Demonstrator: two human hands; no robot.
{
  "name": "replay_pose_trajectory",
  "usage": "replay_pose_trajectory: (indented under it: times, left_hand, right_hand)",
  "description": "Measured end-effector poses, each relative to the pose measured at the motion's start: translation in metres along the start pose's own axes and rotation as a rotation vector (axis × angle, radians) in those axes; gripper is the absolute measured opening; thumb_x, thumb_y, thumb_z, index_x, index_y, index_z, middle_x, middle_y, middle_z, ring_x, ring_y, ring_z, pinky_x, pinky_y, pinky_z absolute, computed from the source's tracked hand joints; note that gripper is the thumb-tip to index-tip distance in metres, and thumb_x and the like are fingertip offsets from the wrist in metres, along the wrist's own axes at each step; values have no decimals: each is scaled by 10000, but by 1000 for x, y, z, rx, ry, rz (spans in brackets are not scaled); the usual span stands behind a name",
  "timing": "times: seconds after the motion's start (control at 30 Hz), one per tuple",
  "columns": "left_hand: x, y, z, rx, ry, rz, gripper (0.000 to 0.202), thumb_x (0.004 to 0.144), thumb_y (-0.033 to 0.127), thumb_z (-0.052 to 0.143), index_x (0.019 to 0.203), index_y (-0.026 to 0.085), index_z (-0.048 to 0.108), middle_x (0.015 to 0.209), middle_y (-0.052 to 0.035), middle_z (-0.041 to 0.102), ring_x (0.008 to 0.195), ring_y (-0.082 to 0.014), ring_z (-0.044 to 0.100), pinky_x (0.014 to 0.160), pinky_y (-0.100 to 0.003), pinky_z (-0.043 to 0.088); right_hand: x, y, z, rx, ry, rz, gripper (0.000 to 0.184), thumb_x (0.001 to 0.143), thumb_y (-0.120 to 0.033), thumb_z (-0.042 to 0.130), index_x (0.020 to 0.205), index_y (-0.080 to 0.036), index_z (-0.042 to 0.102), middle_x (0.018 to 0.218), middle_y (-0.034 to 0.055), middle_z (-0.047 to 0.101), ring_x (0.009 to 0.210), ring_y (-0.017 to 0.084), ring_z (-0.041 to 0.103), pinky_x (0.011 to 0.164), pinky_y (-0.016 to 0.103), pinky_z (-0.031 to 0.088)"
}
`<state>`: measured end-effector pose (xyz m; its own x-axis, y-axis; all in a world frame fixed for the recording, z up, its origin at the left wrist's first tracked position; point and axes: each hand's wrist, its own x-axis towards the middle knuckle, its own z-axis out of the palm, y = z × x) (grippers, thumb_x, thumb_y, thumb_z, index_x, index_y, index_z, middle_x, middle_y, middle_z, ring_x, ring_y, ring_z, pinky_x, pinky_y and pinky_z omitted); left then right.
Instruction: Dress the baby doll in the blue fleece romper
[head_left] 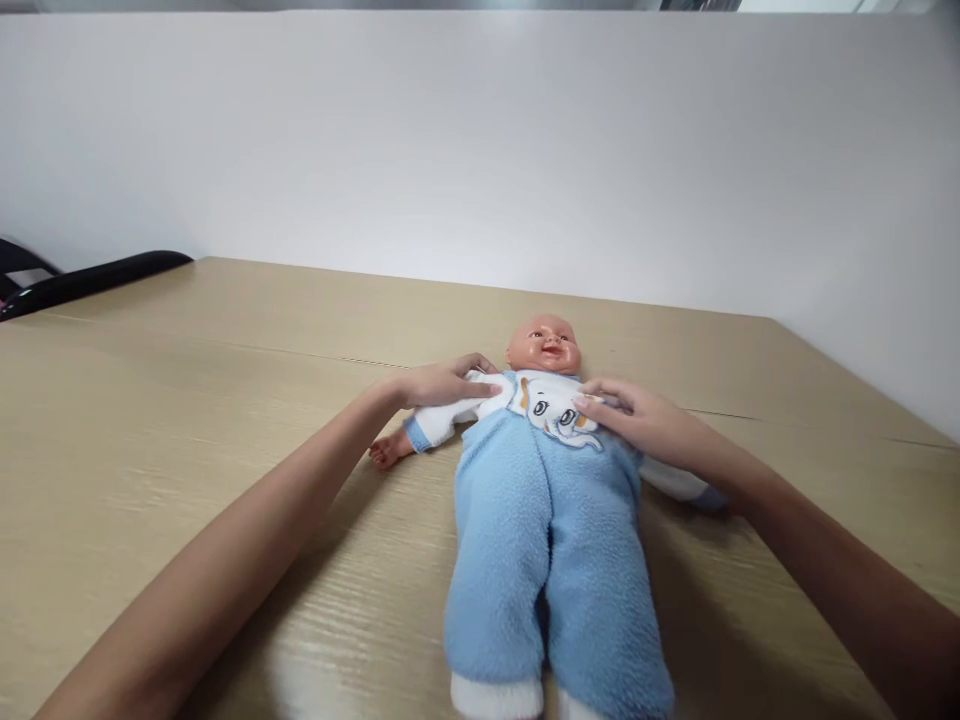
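A baby doll lies on its back on the wooden table, head away from me, wearing a fuzzy light-blue and white outfit with an elephant face on the chest. My left hand grips the shoulder on the left side, thumb on the white chest cloth and fingers around the upper sleeve. On the other side my right hand holds the doll by the upper chest and shoulder, its thumb beside the elephant patch. Some of my fingertips are hidden. Both doll arms are spread outward, the right-hand one partly behind my wrist.
The light wooden table has a seam running across it. A white partition rises along the far edge and the right side. At the far left, a black curved object stands by the table's edge.
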<state>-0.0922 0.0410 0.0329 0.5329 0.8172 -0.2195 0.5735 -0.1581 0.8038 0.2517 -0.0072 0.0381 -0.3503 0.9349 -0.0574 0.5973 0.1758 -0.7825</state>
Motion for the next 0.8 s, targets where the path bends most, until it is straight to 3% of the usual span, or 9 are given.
replay_pose_trajectory:
  times: [0.13, 0.23, 0.33, 0.4, 0.47, 0.57, 0.67, 0.8]
  left_hand:
    - [1, -4, -4, 116, 29, 31, 655, 965, 731, 653, 1453, 301, 583, 1470, -43, 679, 1356, -283, 623, 1105, -360, 483]
    - [-5, 11, 0, 283, 127, 65, 528, 996, 623, 646, 1371, 251, 633, 1398, -77, 706, 1276, -304, 658, 1078, -416, 506]
    - [-12, 43, 21, 463, 387, 306, 285, 1039, 400, 589, 1233, 209, 677, 1312, -114, 703, 1288, -318, 617, 1118, -466, 487]
    - [-12, 69, 43, 487, 494, 481, 223, 1060, 275, 533, 1225, 198, 661, 1297, -118, 698, 1287, -301, 601, 1151, -469, 476]
    - [-8, 93, 66, 548, 416, 612, 202, 1073, 255, 546, 1229, 204, 664, 1332, -118, 690, 1331, -296, 579, 1212, -471, 442]
    - [8, 114, 91, 695, 291, 617, 218, 1084, 337, 619, 1230, 191, 688, 1321, -127, 710, 1324, -321, 583, 1217, -492, 432]
    - [24, 116, 103, 749, 245, 525, 262, 1083, 373, 651, 1242, 169, 694, 1290, -124, 737, 1253, -319, 612, 1118, -460, 492]
    - [36, 106, 108, 758, 288, 511, 219, 1103, 359, 613, 1173, 176, 710, 1231, -117, 745, 1231, -322, 605, 1092, -459, 488]
  right_hand:
    - [-42, 42, -15, -385, 212, -107, 387, 1031, -646, 616, 1135, -294, 738, 1181, 77, 795, 1123, 368, 715, 994, 521, 525]
    - [-80, 75, -13, -506, 366, -206, 390, 1004, -587, 656, 1264, -297, 691, 1302, 110, 741, 1260, 409, 653, 1132, 612, 471]
    - [-111, 99, -10, -498, 375, -184, 587, 988, -570, 693, 1506, -332, 549, 1471, 127, 655, 1359, 419, 604, 1166, 644, 487]
    - [-123, 109, -12, -439, 353, -135, 659, 983, -574, 708, 1564, -347, 495, 1525, 133, 618, 1377, 417, 603, 1144, 630, 542]
    - [-128, 114, -16, -337, 318, -99, 651, 980, -579, 715, 1555, -352, 510, 1553, 134, 603, 1374, 410, 627, 1111, 594, 601]
    - [-128, 117, -21, -172, 294, -58, 634, 952, -585, 758, 1504, -346, 557, 1550, 126, 632, 1348, 402, 680, 1107, 561, 632]
    - [-126, 115, -21, -27, 353, -7, 739, 845, -586, 888, 1473, -346, 582, 1480, 111, 708, 1338, 410, 699, 1126, 556, 612]
    - [-123, 105, -18, 197, 483, 46, 731, 754, -570, 973, 1371, -340, 655, 1341, 101, 777, 1189, 390, 751, 1002, 506, 647]
